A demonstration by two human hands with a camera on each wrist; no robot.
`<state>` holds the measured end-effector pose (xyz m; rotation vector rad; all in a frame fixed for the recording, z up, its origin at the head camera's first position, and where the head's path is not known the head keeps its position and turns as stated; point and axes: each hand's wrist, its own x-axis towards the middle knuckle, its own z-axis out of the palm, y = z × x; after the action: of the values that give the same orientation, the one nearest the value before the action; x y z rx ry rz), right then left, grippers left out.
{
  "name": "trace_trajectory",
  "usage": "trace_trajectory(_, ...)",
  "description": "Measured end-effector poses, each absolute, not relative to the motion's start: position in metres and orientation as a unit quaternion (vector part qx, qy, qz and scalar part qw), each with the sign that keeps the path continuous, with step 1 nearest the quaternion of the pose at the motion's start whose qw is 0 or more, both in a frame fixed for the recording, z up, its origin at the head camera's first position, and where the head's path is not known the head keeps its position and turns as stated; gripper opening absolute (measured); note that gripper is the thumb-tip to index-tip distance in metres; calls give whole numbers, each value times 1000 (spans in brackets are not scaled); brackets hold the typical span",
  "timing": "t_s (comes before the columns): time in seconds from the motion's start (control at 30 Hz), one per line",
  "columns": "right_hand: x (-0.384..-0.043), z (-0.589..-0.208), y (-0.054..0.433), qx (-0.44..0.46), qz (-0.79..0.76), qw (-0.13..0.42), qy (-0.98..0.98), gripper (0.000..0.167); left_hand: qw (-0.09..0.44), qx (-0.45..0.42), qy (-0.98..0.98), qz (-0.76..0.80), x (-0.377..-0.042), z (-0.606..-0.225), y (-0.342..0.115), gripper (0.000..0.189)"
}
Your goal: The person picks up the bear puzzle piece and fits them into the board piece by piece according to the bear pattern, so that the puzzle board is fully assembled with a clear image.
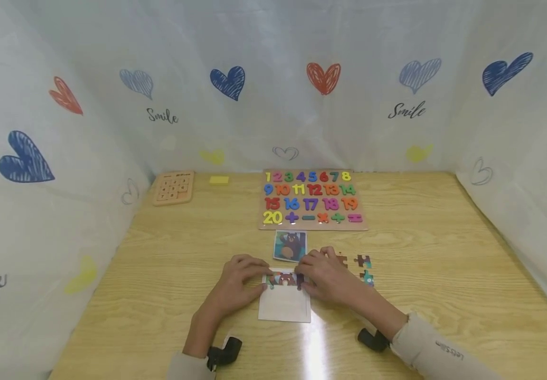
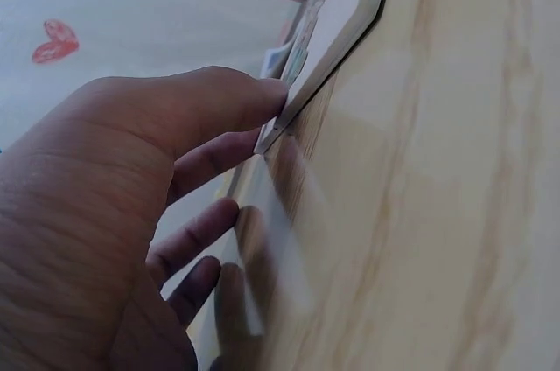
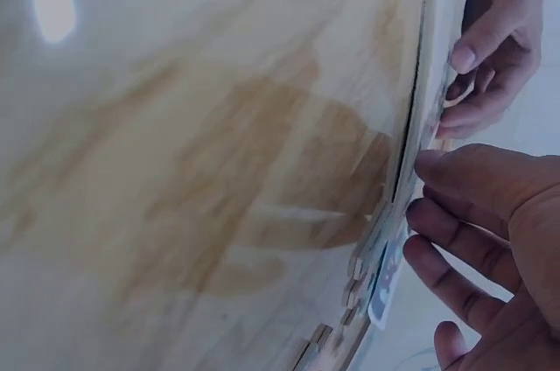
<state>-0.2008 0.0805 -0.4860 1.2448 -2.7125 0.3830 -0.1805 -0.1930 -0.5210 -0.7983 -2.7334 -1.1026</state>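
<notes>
A small white puzzle board [image 1: 284, 307] lies in front of me, its top strip filled with pieces showing a bear's face [image 1: 285, 278]. My left hand [image 1: 237, 281] grips the board's upper left side between thumb and forefinger; the other fingers spread loosely in the left wrist view. At the upper right side, my right hand [image 1: 328, 278] holds the board's edge with thumb and forefinger, beside a dark puzzle piece [image 1: 299, 282]. Just beyond the board is a bear picture card [image 1: 290, 246]. Loose puzzle pieces [image 1: 362, 260] lie right of my right hand, partly hidden by it.
Behind the card lies a number board [image 1: 313, 224] with colourful numerals and signs. A wooden sliding number puzzle [image 1: 173, 188] and a yellow block [image 1: 219, 180] are at the back left. White curtains [image 1: 273, 121] with printed hearts enclose the wooden table [image 1: 169, 248].
</notes>
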Motion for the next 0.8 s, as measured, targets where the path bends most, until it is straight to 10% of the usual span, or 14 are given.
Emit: trace_trajectory(0.8, -189, -490, 145, 377, 196, 123, -897, 11, 98, -321, -935, -119, -169, -515, -152, 41)
